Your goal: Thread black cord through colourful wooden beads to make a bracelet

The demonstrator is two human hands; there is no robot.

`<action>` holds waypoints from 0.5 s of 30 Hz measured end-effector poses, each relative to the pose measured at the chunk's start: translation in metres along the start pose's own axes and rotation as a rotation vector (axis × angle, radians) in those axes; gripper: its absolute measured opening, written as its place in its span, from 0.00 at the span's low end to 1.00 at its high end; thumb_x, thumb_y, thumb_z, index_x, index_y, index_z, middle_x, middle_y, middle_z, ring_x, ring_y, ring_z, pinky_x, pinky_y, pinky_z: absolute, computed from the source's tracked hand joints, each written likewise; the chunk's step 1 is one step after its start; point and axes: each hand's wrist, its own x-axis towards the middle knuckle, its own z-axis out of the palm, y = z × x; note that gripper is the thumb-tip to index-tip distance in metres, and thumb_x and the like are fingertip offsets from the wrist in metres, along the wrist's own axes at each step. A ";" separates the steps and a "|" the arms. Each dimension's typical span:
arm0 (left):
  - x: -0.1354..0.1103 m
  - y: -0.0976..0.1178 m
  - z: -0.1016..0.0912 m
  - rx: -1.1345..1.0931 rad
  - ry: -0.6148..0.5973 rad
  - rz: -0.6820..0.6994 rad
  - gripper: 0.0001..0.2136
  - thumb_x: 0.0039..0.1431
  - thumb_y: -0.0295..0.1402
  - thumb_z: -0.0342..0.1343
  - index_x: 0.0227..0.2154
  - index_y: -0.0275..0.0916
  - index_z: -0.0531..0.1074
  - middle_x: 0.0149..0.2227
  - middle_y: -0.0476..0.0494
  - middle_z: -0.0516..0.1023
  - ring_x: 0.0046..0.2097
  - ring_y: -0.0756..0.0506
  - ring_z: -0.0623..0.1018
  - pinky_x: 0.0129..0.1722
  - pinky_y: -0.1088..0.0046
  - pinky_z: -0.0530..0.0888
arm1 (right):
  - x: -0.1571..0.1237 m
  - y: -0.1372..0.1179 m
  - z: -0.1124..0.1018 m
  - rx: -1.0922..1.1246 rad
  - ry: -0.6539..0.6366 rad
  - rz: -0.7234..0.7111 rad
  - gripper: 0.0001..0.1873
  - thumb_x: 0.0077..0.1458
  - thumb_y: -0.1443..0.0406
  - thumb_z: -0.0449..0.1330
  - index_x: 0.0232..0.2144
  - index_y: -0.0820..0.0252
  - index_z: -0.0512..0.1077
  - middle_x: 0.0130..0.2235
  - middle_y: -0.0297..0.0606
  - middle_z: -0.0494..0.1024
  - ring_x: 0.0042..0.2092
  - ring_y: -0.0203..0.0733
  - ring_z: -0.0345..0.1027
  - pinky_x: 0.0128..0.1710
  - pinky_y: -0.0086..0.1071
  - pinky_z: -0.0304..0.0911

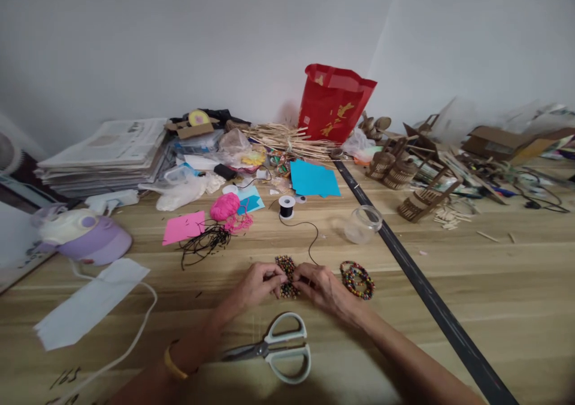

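My left hand [264,280] is closed in a pinch at the left side of a small heap of multicoloured beads [286,265]. What sits between its fingertips is too small to make out. Facing it, my right hand [324,286] is pinched over the heap's right side. A thin black cord [317,232] runs from a white-rimmed spool [287,207] down to my right hand, whose fingers hide its end. Just right of that hand lie coiled strings of beads [358,280]. Scissors with pale handles [290,357] rest near me, below both hands.
A clear plastic jar [363,225] stands beyond the bead strings. Left are pink yarn [225,206], tangled black cords [204,242] and a purple cap [96,240]. Behind are blue paper [315,178], a red bag [333,105], stacked newspapers [105,153] and small woven baskets [424,198].
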 end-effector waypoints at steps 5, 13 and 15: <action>-0.002 0.005 0.003 0.019 0.017 -0.002 0.12 0.54 0.37 0.53 0.22 0.34 0.71 0.18 0.50 0.70 0.22 0.51 0.67 0.25 0.77 0.63 | -0.001 -0.001 0.003 0.015 0.075 -0.022 0.06 0.57 0.67 0.61 0.38 0.60 0.69 0.40 0.41 0.72 0.40 0.41 0.68 0.39 0.31 0.63; -0.009 0.006 0.009 0.142 0.008 0.028 0.10 0.56 0.33 0.51 0.24 0.34 0.73 0.19 0.49 0.71 0.24 0.51 0.68 0.26 0.77 0.63 | -0.003 -0.006 0.007 0.044 0.037 0.002 0.05 0.60 0.66 0.56 0.32 0.60 0.70 0.30 0.35 0.74 0.31 0.36 0.67 0.31 0.27 0.60; -0.010 0.006 0.008 0.156 0.003 0.031 0.10 0.56 0.32 0.51 0.25 0.34 0.74 0.20 0.49 0.72 0.24 0.50 0.69 0.26 0.77 0.63 | -0.003 -0.006 0.006 0.038 0.028 0.001 0.05 0.60 0.66 0.57 0.32 0.60 0.71 0.31 0.36 0.74 0.32 0.37 0.68 0.32 0.27 0.60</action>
